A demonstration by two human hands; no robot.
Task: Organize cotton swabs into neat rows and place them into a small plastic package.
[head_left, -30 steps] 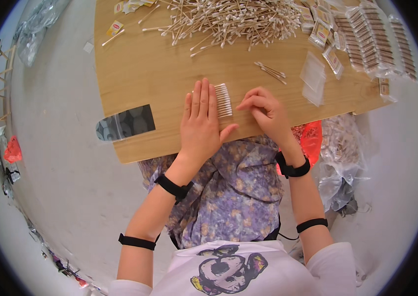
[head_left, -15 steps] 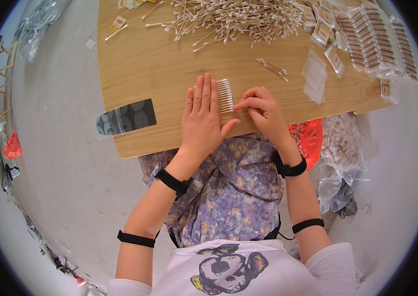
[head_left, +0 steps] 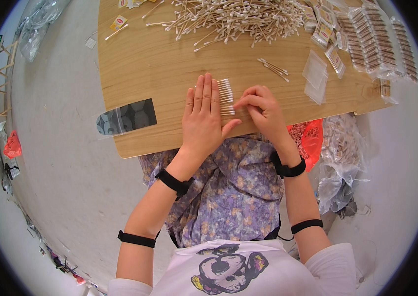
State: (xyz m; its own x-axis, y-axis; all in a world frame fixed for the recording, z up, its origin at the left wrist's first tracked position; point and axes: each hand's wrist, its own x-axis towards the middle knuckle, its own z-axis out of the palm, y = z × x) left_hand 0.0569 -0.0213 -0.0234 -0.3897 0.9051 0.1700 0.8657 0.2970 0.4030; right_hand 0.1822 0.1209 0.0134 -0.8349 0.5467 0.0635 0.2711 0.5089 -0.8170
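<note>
My left hand [head_left: 203, 114] lies flat, fingers stretched out, over a neat row of cotton swabs [head_left: 225, 91] on the wooden table. Their white tips stick out on its right side, while the rest of the row is hidden under the palm and fingers. Bent inward, my right hand [head_left: 263, 106] has its thumb and forefinger drawn together at the tips near the row's lower end. Whether a swab is between those fingers cannot be made out. A few loose swabs [head_left: 273, 69] lie farther right, beside some clear plastic sleeves [head_left: 316, 76].
A large heap of cotton swabs [head_left: 238, 19] covers the table's far side. Packed swab bundles [head_left: 371, 39] and small packets [head_left: 334, 61] stand at the far right. A dark patterned pouch [head_left: 127, 117] overhangs the left edge. A red bag [head_left: 311, 140] hangs below the right edge.
The lowest swab tips now show below my right fingertips, where the fingers covered the row's lower end before. My left hand stays nearly in place.
</note>
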